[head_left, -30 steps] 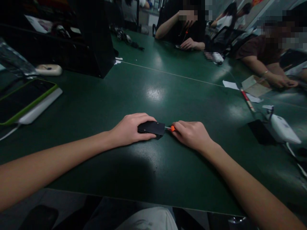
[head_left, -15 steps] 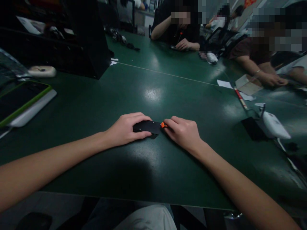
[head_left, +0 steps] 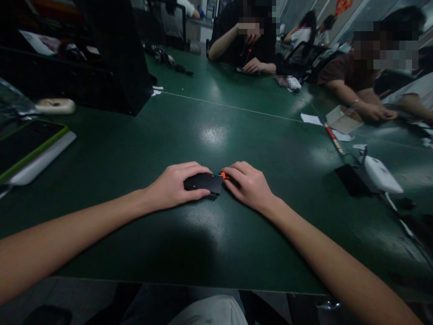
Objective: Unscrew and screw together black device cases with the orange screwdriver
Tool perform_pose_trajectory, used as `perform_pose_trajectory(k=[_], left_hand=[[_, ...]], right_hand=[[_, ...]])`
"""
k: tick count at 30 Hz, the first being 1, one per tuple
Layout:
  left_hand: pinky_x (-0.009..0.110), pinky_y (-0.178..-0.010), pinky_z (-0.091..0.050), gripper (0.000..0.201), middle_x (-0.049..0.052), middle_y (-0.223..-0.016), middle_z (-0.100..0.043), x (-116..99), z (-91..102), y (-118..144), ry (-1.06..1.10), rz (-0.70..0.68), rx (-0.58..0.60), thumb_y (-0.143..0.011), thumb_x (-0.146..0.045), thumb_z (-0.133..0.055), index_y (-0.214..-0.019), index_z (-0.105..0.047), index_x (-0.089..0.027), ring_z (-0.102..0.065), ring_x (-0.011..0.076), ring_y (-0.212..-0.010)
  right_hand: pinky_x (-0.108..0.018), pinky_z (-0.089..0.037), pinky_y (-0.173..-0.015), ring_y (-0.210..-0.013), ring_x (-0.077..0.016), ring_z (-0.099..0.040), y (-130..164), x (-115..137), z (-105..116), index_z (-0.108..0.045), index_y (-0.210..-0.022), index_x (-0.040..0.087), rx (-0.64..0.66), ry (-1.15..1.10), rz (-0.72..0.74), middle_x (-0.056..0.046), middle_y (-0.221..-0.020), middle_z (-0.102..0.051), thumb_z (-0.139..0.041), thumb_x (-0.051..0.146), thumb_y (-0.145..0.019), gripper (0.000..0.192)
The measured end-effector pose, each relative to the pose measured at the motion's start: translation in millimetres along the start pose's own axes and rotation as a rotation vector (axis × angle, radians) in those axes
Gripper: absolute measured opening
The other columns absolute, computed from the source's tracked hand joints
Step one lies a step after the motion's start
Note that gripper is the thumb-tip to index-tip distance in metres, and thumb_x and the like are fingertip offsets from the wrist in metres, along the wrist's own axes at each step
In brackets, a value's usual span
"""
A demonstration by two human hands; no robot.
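Centre of frame, on the green worktop [head_left: 216, 234]: your left hand [head_left: 176, 184] grips a flat black device [head_left: 203, 183], and your right hand [head_left: 248, 186] is clenched on an orange-handled tool [head_left: 223, 175] whose tip meets the device's right end. Left edge: green-rimmed tray [head_left: 32, 151], contents too dark to tell. Right: white device [head_left: 382, 174], small cardboard box [head_left: 343, 119]; other people's hands at the far edge.

Left hand [head_left: 176, 185] grips a black device [head_left: 203, 183] (orange-tipped tool [head_left: 223, 175] in right hand [head_left: 248, 186]).
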State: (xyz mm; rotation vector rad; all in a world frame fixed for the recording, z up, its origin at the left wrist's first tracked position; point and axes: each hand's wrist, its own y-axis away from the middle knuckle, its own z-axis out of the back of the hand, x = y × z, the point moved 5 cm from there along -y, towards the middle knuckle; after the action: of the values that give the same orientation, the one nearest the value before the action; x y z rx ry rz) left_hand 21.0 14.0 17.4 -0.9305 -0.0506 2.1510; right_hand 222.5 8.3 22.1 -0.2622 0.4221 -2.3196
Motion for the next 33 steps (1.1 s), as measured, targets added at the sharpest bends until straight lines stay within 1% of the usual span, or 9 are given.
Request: perform_pose_trajectory(k=[4,7,10,13,16,20,24,26,33], left_hand=[[0.035,-0.095,-0.049,0.044,0.008,-0.122,-0.069,-2,-0.2,0,-0.002,-0.007,0.000,-0.094,-0.045,-0.067,-0.129,-0.063,-0.020,-0.066,0.0249,-0.110],[0.035,-0.096,-0.049,0.044,0.008,-0.121,-0.069,-3,-0.1,0,0.004,-0.014,-0.004,-0.094,-0.045,-0.067,-0.130,-0.063,-0.020,-0.066,0.0247,-0.110],[0.036,-0.096,-0.050,0.044,0.009,-0.121,-0.069,-2,-0.2,0,0.003,-0.011,-0.006,-0.094,-0.045,-0.066,-0.130,-0.063,-0.020,-0.066,0.0251,-0.110],[0.036,-0.095,-0.051,0.044,0.009,-0.121,-0.069,-1,-0.3,0,-0.003,-0.015,-0.012,-0.093,-0.046,-0.067,-0.129,-0.063,-0.020,-0.066,0.0254,-0.109],[0.035,-0.094,-0.051,0.044,0.008,-0.120,-0.069,-1,0.0,1,0.003,-0.030,-0.025,-0.092,-0.045,-0.069,-0.128,-0.064,-0.020,-0.066,0.0244,-0.108],[0.034,-0.095,-0.051,0.042,0.008,-0.119,-0.070,-3,0.4,0,0.004,-0.034,-0.029,-0.093,-0.043,-0.069,-0.127,-0.065,-0.019,-0.067,0.0238,-0.108],[0.035,-0.097,-0.051,0.040,0.009,-0.121,-0.070,-5,0.9,0,0.004,-0.037,-0.017,-0.094,-0.044,-0.067,-0.126,-0.065,-0.020,-0.066,0.0242,-0.110],[0.035,-0.097,-0.051,0.039,0.009,-0.121,-0.070,-5,1.0,0,0.004,-0.039,-0.010,-0.095,-0.043,-0.066,-0.126,-0.065,-0.019,-0.066,0.0242,-0.110],[0.036,-0.096,-0.051,0.039,0.009,-0.120,-0.070,-6,1.4,0,0.017,-0.050,-0.026,-0.096,-0.042,-0.064,-0.126,-0.065,-0.018,-0.066,0.0243,-0.109]], right_hand=[[-0.036,-0.047,-0.077,-0.090,-0.0227,-0.058,-1,1,6,-0.072,-0.115,0.018,-0.115,0.147,0.040,-0.011,-0.105,-0.072,-0.050,0.028,-0.102,0.028],[-0.038,-0.045,-0.076,-0.093,-0.0237,-0.059,-4,3,3,-0.071,-0.118,0.019,-0.112,0.183,0.022,-0.012,-0.108,-0.073,-0.048,0.028,-0.103,0.029],[-0.037,-0.048,-0.077,-0.090,-0.0220,-0.061,-5,3,-4,-0.068,-0.123,0.016,-0.049,0.053,0.001,-0.012,-0.107,-0.073,-0.044,0.030,-0.105,0.033],[-0.036,-0.053,-0.086,-0.096,-0.0210,-0.063,-4,2,-10,-0.065,-0.125,0.013,0.039,-0.163,-0.009,-0.013,-0.110,-0.071,-0.043,0.032,-0.105,0.035],[-0.038,-0.053,-0.089,-0.099,-0.0218,-0.063,-4,2,-10,-0.064,-0.125,0.014,0.065,-0.227,-0.011,-0.013,-0.113,-0.071,-0.043,0.032,-0.105,0.034],[-0.040,-0.049,-0.085,-0.100,-0.0238,-0.060,-3,-1,-2,-0.067,-0.122,0.016,-0.045,-0.091,0.002,-0.014,-0.114,-0.070,-0.046,0.028,-0.104,0.030],[-0.045,-0.043,-0.098,-0.116,-0.0255,-0.055,1,-10,4,-0.070,-0.113,0.021,-0.196,-0.018,-0.041,-0.013,-0.123,-0.065,-0.048,0.021,-0.101,0.025],[-0.046,-0.042,-0.101,-0.118,-0.0247,-0.054,2,-11,4,-0.069,-0.113,0.023,-0.196,-0.015,-0.036,-0.011,-0.122,-0.065,-0.048,0.021,-0.101,0.024],[-0.041,-0.042,-0.095,-0.106,-0.0229,-0.056,1,-6,5,-0.069,-0.118,0.020,-0.172,0.091,0.041,-0.010,-0.110,-0.068,-0.051,0.020,-0.101,0.025]])
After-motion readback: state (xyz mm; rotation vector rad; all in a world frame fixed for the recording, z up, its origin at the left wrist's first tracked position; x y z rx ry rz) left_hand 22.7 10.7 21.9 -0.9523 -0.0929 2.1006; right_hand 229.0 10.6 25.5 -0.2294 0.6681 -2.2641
